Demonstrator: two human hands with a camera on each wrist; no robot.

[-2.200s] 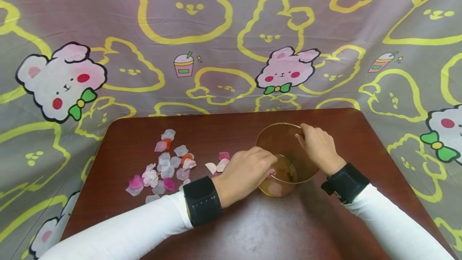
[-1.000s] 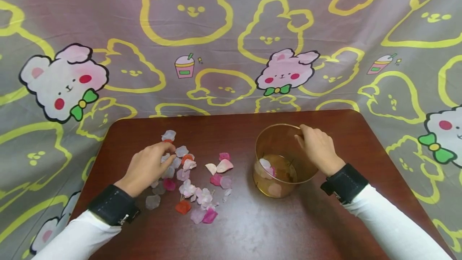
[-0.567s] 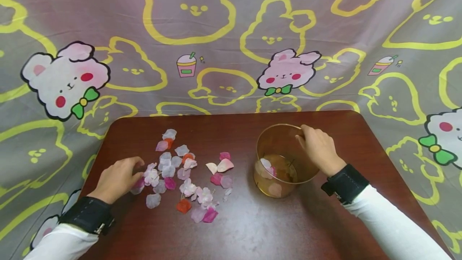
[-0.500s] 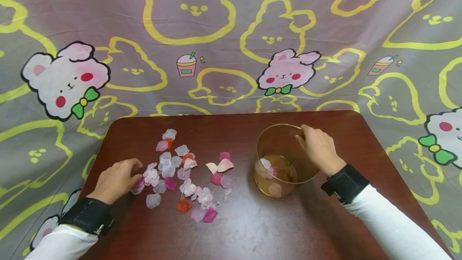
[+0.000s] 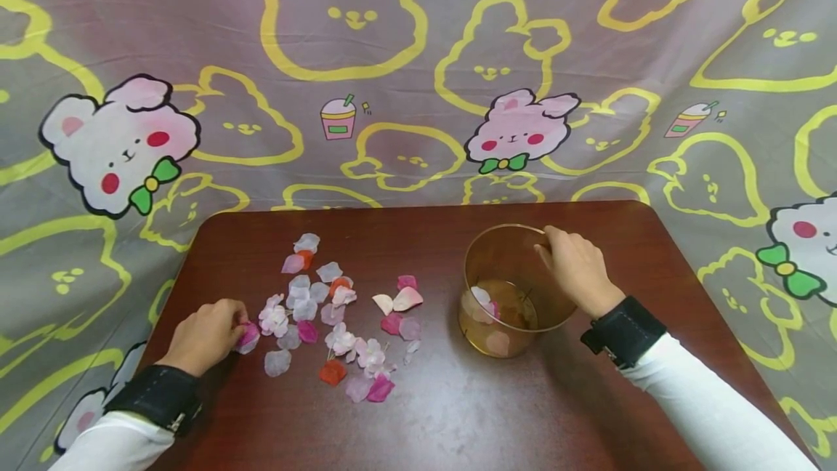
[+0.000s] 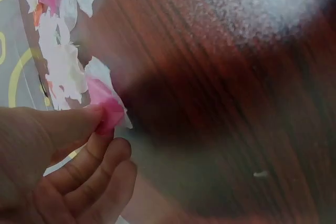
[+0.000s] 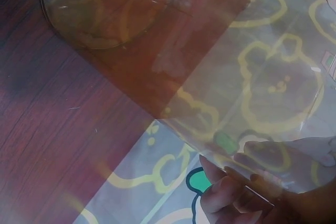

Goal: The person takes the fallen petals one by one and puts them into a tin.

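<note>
On the dark brown table (image 5: 497,420), my left hand (image 5: 209,333) pinches a pink petal (image 5: 248,333) at the left end of a scatter of pink, white and red petals (image 5: 333,311). In the left wrist view the thumb and forefinger hold that pink petal (image 6: 105,109) with a white one stuck beside it. My right hand (image 5: 575,267) grips the far right rim of a clear amber cup (image 5: 506,289), which is tilted toward the petals and has a few petals inside. The right wrist view shows fingers (image 7: 231,187) curled round the cup wall (image 7: 157,66).
A grey cloth (image 5: 392,57) printed with yellow outlines and pink rabbits hangs behind the table and drapes on both sides. The table's back edge (image 5: 425,206) lies close behind the cup. Both wrists wear black straps over white sleeves.
My left hand left the cup, swept left over the petals, then drew back to the pile's left end and closed on a pink petal. More petals lie scattered. The right hand stayed.
</note>
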